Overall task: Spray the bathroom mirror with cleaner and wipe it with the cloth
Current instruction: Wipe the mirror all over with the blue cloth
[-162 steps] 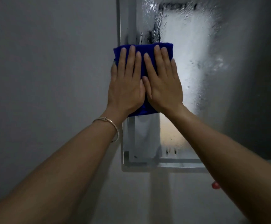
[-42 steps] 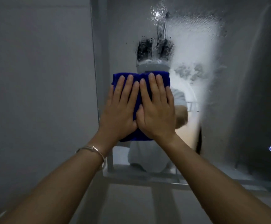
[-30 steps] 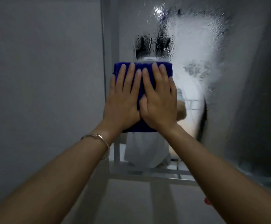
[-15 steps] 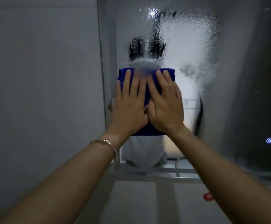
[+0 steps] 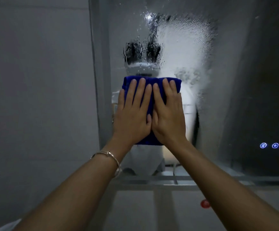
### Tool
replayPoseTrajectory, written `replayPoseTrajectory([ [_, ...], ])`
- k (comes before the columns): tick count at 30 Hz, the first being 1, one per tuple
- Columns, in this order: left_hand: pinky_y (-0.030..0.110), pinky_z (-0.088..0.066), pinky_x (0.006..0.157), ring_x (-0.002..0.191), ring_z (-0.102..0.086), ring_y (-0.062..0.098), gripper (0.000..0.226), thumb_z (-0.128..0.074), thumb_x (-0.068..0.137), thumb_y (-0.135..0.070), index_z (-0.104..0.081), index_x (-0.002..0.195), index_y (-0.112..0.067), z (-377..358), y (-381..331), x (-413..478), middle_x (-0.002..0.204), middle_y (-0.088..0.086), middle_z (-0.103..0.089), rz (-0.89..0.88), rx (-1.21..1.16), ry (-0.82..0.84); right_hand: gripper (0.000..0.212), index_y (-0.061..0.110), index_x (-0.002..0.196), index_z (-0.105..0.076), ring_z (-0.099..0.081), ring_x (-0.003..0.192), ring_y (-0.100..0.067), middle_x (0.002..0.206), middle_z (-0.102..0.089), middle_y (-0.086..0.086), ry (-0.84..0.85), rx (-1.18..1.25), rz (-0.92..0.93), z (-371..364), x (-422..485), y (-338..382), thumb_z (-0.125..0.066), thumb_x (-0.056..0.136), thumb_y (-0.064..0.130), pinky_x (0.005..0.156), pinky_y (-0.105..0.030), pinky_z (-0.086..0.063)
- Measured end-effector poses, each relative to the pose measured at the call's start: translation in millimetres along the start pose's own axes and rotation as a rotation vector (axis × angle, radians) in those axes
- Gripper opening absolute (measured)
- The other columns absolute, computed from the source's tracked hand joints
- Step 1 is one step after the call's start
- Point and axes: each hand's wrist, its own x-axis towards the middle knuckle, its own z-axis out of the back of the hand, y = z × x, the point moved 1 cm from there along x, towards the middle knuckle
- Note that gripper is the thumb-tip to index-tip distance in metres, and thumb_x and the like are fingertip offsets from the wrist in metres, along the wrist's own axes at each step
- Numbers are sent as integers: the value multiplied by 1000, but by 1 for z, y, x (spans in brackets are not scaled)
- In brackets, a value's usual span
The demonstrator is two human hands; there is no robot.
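A folded blue cloth (image 5: 149, 84) is pressed flat against the bathroom mirror (image 5: 227, 80), near its left edge. My left hand (image 5: 132, 117) and my right hand (image 5: 168, 117) lie side by side on the cloth, palms down, fingers pointing up. The glass above and to the right of the cloth is covered with droplets and a white film of cleaner (image 5: 183, 47). A wiped strip runs below the cloth. No spray bottle is in view.
A plain grey wall (image 5: 35, 97) lies left of the mirror. Two lit round touch buttons (image 5: 269, 145) glow at the mirror's lower right. A small red object (image 5: 205, 203) shows below the mirror's bottom edge. A thin bracelet (image 5: 112, 155) is on my left wrist.
Over the last seconds both hands slid the cloth up and down the left part of the mirror; in the last half second it moved slightly lower, leaving a wiped band above it.
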Motion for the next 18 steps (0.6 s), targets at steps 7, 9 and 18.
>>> replayPoseTrajectory([
  [7, 48, -2, 116, 144, 7, 25, 76, -40, 79, -29, -14, 146, -6, -22, -6, -63, 152, 15, -14, -54, 22, -2, 58, 8, 146, -21, -2, 147, -22, 153, -20, -15, 53, -108, 117, -27, -69, -21, -35, 92, 24, 115, -52, -19],
  [9, 48, -1, 116, 144, 9, 25, 76, -39, 80, -31, -11, 146, -6, -24, -8, -71, 152, 15, -13, -52, 31, 10, 59, 9, 146, -19, 3, 147, -19, 153, -18, -13, 48, -132, 138, -28, -75, -23, -36, 92, 24, 115, -51, -19],
  [18, 49, 0, 116, 143, 0, 30, 71, -33, 83, -29, -10, 146, -5, -28, -18, -78, 152, 18, -10, -3, 19, 25, 48, 10, 145, -22, -10, 145, -24, 151, -19, -12, 95, -188, 187, -24, -83, -29, -22, 103, 33, 118, -43, -12],
])
